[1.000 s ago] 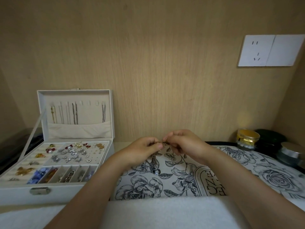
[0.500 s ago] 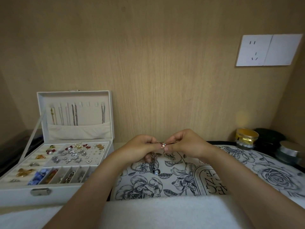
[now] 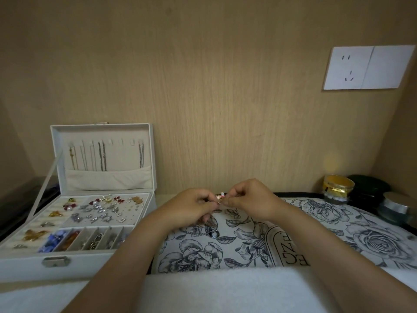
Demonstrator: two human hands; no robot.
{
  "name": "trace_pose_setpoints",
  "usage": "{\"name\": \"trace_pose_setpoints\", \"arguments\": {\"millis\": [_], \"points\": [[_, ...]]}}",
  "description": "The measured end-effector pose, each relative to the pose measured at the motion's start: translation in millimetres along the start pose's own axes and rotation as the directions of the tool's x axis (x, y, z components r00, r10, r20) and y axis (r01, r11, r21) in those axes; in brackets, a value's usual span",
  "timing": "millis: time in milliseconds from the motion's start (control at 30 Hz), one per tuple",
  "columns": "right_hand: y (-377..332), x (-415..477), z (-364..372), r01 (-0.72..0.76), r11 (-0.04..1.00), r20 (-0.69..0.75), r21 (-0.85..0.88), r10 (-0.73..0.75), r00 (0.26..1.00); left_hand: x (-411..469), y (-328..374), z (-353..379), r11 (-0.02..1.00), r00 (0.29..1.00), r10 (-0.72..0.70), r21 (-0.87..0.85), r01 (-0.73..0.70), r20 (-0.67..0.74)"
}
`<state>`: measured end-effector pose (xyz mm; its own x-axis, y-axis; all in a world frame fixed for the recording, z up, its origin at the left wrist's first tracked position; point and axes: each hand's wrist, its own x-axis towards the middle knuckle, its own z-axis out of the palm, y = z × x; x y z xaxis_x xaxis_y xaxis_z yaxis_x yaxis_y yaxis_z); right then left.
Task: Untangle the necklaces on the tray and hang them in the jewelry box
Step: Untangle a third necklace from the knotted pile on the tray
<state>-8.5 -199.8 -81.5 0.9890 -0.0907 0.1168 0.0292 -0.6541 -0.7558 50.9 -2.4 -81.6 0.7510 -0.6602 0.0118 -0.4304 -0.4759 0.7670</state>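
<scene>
Lower left of frame: open jewelry box (image 3: 90, 265), several chains (image 3: 102, 158) hung inside the upright lid, earrings (image 3: 101, 210) and charms sorted in the bottom compartments. Centre to right: flower-printed tray (image 3: 334, 224). Above it, left hand (image 3: 191, 207) and right hand (image 3: 253, 199), fingers curled, pinching a necklace (image 3: 220, 198) between them. Round pendant (image 3: 214, 233) dangling below, over the tray.

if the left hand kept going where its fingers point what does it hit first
Probably the right hand: the left hand points across at it, with only the thin beaded necklace they both pinch between them. Depth is hard to judge.
</scene>
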Motion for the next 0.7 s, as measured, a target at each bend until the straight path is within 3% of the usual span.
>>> {"name": "trace_pose_setpoints", "arguments": {"millis": [67, 133, 233, 267, 367, 433, 600, 700], "points": [[6, 1, -6, -0.009, 0.998, 0.032, -0.056, 0.011, 0.999, 0, -1, 0, 0.993, 0.999, -0.025, 0.116, 0.027, -0.024], [8, 2, -6, -0.007, 0.994, -0.028, -0.107, 0.004, 1.000, -1, 0, 0, 0.989, 0.999, -0.047, 0.138, 0.048, -0.014], [0, 1, -2, -0.031, 0.984, -0.127, -0.175, 0.009, 0.992, -1, 3, -2, 0.933, 0.997, -0.065, 0.351, 0.073, -0.035], [-2, 0, -2, -0.046, 0.976, -0.174, -0.211, 0.009, 0.985, -1, 3, -2, 0.932, 0.997, -0.070, 0.353, 0.080, -0.041], [-2, -1, -4, -0.096, 0.960, -0.254, -0.265, 0.027, 0.967, 1, 1, -4, 0.986, 0.997, -0.066, 0.150, 0.073, -0.051], [-2, 1, -8, -0.127, 0.976, -0.252, -0.178, 0.079, 0.965, 1, 0, -5, 0.991, 0.995, -0.054, 0.118, 0.063, -0.079], [-2, -4, -13, -0.180, 0.940, -0.108, 0.290, 0.220, 0.970, 2, -3, -1, 0.990, 0.992, -0.002, 0.137, 0.020, -0.127], [6, -4, -15, -0.179, 0.939, -0.044, 0.293, 0.200, 0.979, 5, -6, 3, 0.997, 0.989, -0.014, 0.069, 0.024, -0.149]]}}
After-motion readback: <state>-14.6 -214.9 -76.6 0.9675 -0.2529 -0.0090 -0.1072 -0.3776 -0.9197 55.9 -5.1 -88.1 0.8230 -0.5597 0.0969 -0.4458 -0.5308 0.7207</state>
